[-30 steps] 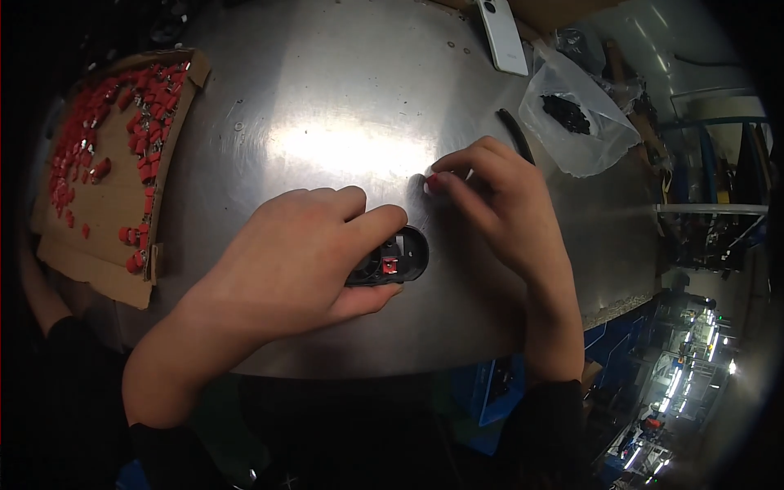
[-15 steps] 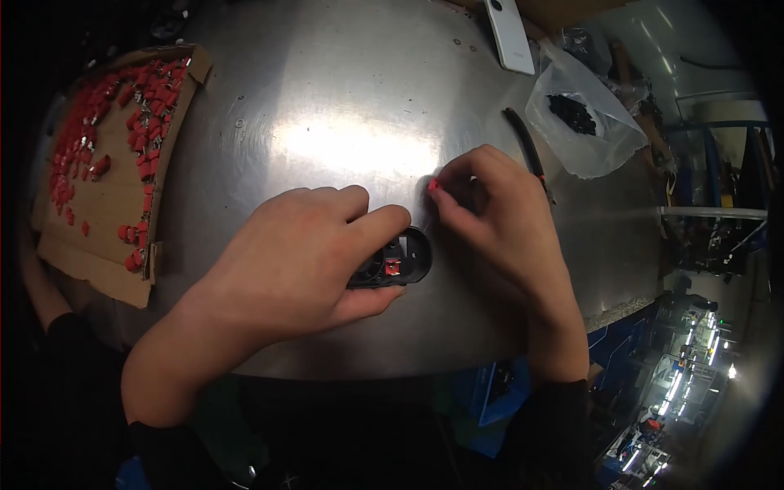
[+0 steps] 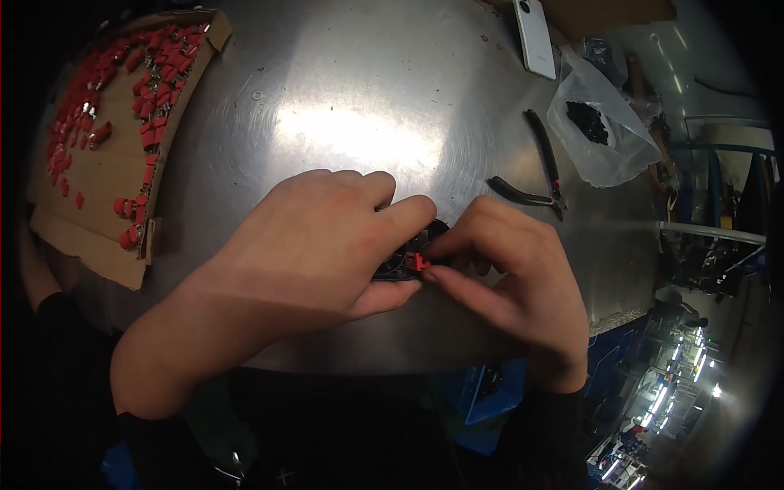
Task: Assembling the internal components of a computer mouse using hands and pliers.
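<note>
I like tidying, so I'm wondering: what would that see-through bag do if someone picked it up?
The see-through bag would probably flop and crumple, because its plastic looks thin and wrinkled. The black bits would likely slide toward its lowest part, since they sit in a small heap. It seems unlikely to roll, lying spread out as it is.

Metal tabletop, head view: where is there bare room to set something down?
Widest patch: beyond the left hand, between the cardboard tray and the pliers, bare but for small marks. Smaller: right of the right hand, below the clear bag. Crowded: upper right, with white phone, bag and pliers; also around the black housing, between both hands.
</note>
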{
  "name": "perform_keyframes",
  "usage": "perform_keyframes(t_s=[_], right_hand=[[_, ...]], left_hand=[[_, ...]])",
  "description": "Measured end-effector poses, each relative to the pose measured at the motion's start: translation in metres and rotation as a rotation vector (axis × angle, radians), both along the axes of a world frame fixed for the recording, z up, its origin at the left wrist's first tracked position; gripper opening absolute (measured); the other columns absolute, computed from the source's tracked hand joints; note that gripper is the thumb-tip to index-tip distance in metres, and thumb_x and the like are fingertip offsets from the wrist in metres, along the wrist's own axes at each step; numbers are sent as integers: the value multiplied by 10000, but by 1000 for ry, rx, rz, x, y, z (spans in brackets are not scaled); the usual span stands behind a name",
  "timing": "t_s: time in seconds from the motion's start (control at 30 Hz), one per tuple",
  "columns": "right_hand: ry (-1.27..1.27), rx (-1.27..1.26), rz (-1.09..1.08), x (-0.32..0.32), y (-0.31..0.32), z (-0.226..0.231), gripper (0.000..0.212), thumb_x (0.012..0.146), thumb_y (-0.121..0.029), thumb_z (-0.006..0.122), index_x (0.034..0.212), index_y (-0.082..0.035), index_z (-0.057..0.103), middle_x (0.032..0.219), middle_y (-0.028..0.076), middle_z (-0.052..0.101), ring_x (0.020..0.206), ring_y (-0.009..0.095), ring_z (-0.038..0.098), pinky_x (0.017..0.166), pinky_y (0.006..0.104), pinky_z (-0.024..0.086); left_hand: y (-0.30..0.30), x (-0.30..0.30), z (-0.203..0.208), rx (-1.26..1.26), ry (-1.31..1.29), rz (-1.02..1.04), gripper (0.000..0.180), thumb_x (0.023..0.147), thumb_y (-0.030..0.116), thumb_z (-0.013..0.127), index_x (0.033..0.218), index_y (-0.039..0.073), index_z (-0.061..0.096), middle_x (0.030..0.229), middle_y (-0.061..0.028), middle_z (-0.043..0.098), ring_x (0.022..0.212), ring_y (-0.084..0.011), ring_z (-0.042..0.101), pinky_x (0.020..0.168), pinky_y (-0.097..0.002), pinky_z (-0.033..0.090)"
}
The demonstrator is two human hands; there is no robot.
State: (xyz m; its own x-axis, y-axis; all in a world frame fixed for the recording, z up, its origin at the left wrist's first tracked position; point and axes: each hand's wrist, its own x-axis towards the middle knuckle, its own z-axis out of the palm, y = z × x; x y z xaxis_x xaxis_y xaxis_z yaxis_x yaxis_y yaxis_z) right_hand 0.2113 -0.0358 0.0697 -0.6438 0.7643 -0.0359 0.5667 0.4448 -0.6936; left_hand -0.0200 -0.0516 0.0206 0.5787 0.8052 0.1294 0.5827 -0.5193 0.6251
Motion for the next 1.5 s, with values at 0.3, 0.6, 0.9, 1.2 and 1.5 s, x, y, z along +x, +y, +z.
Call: perform_keyframes(t_s=[0.3, 0.6, 0.9, 1.2, 1.5], right_hand=[[22, -46, -25, -2, -1, -4, 144, 812, -55, 832, 937, -21, 768, 835, 60, 662, 714, 169, 648, 610, 293, 487], [24, -2, -28, -5, -1, -8, 169, 815, -36, 813, 977, -38, 766, 812, 56, 641, 688, 162, 626, 592, 293, 459], [86, 101, 100, 1, -1, -3, 220, 793, -10, 682, 995, -19, 769, 686, 75, 585, 592, 206, 598, 544, 319, 436], [-43, 75, 78, 1, -18, -1, 271, 854, -11, 653, 1100, -30, 763, 699, 104, 626, 564, 262, 632, 541, 348, 479], [-2, 184, -140, 32, 20, 11, 270, 849, -92, 753, 1091, 27, 756, 771, 74, 688, 697, 101, 660, 609, 239, 444]], left_hand=[[-2, 0, -1, 4, -13, 20, 509, 784, 307, 825, 1215, 89, 664, 863, -104, 592, 809, -325, 633, 719, -450, 507], [0, 1, 0, -32, -10, 6, 503, 786, 304, 821, 1216, 96, 666, 868, -104, 595, 819, -326, 632, 722, -451, 506], [-1, 0, -3, 23, -32, 15, 513, 779, 304, 816, 1220, 85, 672, 873, -114, 607, 805, -339, 642, 713, -458, 511], [0, 0, -2, -17, -9, 5, 517, 769, 306, 818, 1216, 89, 674, 874, -116, 612, 806, -340, 644, 716, -455, 514], [0, 0, 4, -3, 22, -1, 486, 807, 325, 832, 1182, 84, 638, 897, -129, 623, 862, -350, 670, 744, -473, 539]])
